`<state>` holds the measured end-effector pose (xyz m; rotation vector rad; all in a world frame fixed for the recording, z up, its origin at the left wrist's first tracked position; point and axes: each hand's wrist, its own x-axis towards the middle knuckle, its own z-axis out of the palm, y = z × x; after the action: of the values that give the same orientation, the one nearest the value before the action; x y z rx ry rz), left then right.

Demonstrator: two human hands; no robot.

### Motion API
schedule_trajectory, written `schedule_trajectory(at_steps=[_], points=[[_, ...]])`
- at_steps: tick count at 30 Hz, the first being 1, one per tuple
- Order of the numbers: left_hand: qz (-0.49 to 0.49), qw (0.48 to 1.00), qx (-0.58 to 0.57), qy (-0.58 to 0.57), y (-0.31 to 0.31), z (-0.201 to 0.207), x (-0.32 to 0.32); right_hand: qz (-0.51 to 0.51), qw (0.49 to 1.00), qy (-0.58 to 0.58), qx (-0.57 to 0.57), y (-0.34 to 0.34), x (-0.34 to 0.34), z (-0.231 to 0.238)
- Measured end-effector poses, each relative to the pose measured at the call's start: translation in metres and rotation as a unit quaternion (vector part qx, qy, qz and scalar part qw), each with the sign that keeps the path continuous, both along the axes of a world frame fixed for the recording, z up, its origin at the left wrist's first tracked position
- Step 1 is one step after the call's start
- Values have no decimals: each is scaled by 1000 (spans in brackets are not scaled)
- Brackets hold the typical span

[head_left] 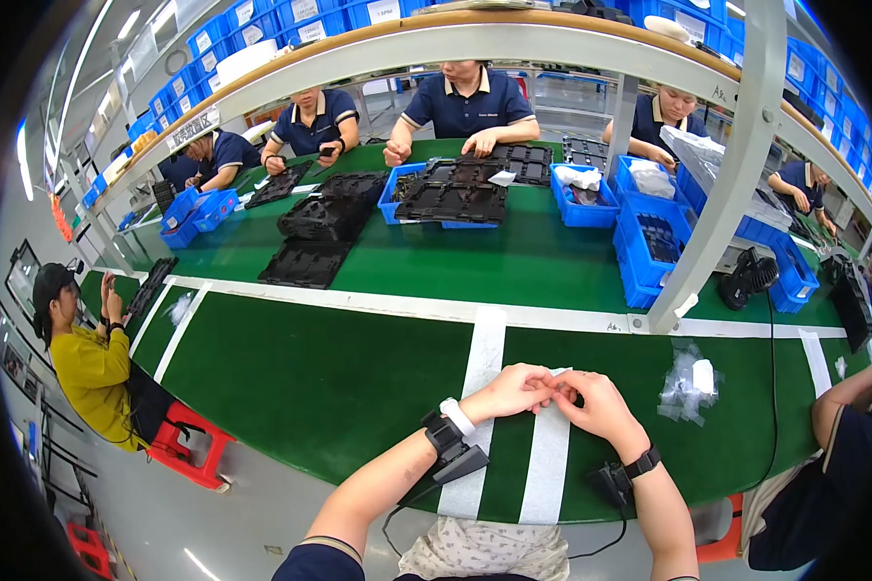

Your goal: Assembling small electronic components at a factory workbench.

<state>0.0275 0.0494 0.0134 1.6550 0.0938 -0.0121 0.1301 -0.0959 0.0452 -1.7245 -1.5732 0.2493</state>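
Observation:
My left hand [513, 390] and my right hand [596, 399] meet just above the green table mat [358, 378], near a white strip [546, 465] stuck across it. The fingers of both are closed and pinched together, fingertips touching. A sliver of something pale shows at the fingertips, too small and too hidden to name. To the right of my right hand lies a loose heap of clear plastic film pieces [683, 392] with a small white item [702, 376] on it. Each wrist wears a dark strap with a small black device.
Beyond the white divider, black trays [451, 191] are stacked around blue bins [583, 197]. A white post [736, 165] and a black fan [749, 278] with a cable stand at the right. Co-workers sit across the table; another person's arm [848, 407] reaches in at the right edge.

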Motion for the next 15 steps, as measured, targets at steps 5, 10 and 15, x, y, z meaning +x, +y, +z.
schedule_trajectory(at_steps=[5, 10, 15], points=[[-2, 1000, 1, -5, 2, -3, 0, -2, 1000, 5, 9, 0, -1, 0], [-1, 1000, -2, -8, 0, -4, 1, -3, 1000, 11, 2, -1, -1, 1], [-9, 1000, -8, -19, 1, -7, 1, -1, 1000, 13, 0, -1, 0, -1]])
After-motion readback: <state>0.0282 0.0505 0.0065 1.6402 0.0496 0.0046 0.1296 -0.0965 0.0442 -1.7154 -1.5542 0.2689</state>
